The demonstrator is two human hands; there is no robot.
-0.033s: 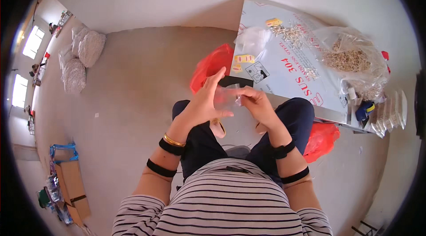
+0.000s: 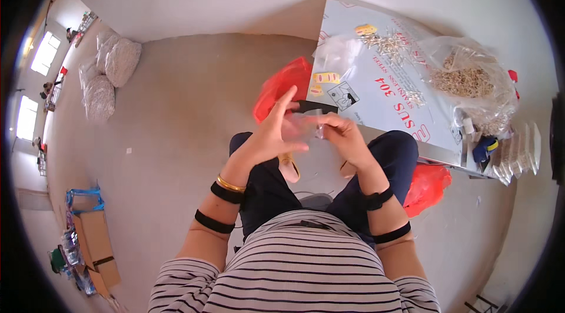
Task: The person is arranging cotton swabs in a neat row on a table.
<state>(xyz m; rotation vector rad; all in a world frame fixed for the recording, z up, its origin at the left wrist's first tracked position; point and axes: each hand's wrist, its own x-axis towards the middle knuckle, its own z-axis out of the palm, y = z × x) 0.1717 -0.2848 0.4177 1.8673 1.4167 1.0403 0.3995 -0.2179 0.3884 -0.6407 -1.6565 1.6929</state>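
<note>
A small clear plastic bag (image 2: pixel 303 128), partly blurred, hangs between my two hands in front of my knees. My right hand (image 2: pixel 344 136) is closed, thumb and fingers pinching the bag's edge. My left hand (image 2: pixel 273 134) is open, its thumb and fingers spread apart around the bag's other side. Whether its palm touches the film I cannot tell. Beyond the hands, a pile of clear bags (image 2: pixel 341 54) lies on the table (image 2: pixel 376 101), with yellow labels (image 2: pixel 325 78) close to its left edge.
Loose cotton swabs (image 2: pixel 391 48) are scattered over the table. A large clear sack of swabs (image 2: pixel 462 77) and a row of filled packets (image 2: pixel 517 151) stand at its right. Red plastic bags hang left of the table (image 2: pixel 282 89) and below it (image 2: pixel 428 189). Big sacks (image 2: pixel 120 63) sit far left.
</note>
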